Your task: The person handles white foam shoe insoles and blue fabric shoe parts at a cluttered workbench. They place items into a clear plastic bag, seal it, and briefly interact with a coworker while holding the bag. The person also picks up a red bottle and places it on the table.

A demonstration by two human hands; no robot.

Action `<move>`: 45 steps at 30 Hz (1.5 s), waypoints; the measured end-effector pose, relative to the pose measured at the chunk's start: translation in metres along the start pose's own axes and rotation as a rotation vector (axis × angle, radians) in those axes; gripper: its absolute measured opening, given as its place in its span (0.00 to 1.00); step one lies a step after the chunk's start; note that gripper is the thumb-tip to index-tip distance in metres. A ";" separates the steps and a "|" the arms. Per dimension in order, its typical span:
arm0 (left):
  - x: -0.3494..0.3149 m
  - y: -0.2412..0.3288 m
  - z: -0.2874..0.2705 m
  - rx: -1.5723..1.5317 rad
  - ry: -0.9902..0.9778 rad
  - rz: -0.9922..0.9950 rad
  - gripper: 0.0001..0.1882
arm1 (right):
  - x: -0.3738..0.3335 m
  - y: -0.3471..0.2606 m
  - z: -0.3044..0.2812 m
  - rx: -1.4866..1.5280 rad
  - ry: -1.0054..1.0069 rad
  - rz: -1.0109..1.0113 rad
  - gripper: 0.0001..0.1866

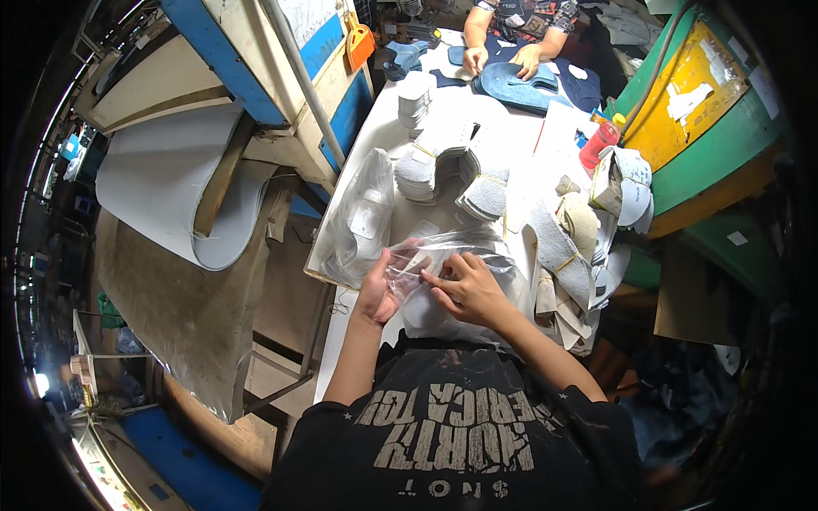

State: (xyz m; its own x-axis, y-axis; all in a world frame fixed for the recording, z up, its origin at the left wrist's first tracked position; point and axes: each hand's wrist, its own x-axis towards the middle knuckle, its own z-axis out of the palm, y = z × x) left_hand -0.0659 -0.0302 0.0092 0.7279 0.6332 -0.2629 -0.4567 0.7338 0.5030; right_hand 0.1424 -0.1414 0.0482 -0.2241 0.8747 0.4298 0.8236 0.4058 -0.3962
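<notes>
Close in front of me, my left hand (377,289) grips one side of a clear plastic bag (447,243). The fingers of my right hand (467,289) pinch the bag's film from the right, and some fingertips show only through it. White pieces show dimly under the bag. Beside my left hand lies another clear plastic bag (366,217) with white cut pieces inside. Just beyond my hands are stacks of curved white cut pieces (484,196), some tied with thin yellow bands. A smaller white stack (416,98) stands farther back.
Bundled white and tan pieces (571,243) crowd the white table (524,140) on the right, near a red bottle (599,143). Across the table, another person's hands (527,61) rest by blue pieces (515,88). A large bent grey-white sheet (162,170) lies on the left bench.
</notes>
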 end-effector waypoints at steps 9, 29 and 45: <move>0.003 0.000 0.004 -0.061 0.049 -0.004 0.30 | -0.014 -0.006 -0.002 -0.057 0.008 -0.024 0.25; 0.000 0.000 0.014 -0.047 0.009 0.060 0.31 | -0.013 -0.002 -0.001 0.085 -0.041 0.053 0.24; -0.001 0.009 0.014 0.045 0.023 0.003 0.32 | -0.014 -0.008 -0.010 0.134 -0.259 0.108 0.22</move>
State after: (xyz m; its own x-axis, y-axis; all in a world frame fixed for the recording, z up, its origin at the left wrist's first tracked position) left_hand -0.0636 -0.0279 0.0251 0.7144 0.6411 -0.2804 -0.4346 0.7206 0.5402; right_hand 0.1442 -0.1596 0.0533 -0.2781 0.9462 0.1655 0.7780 0.3229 -0.5390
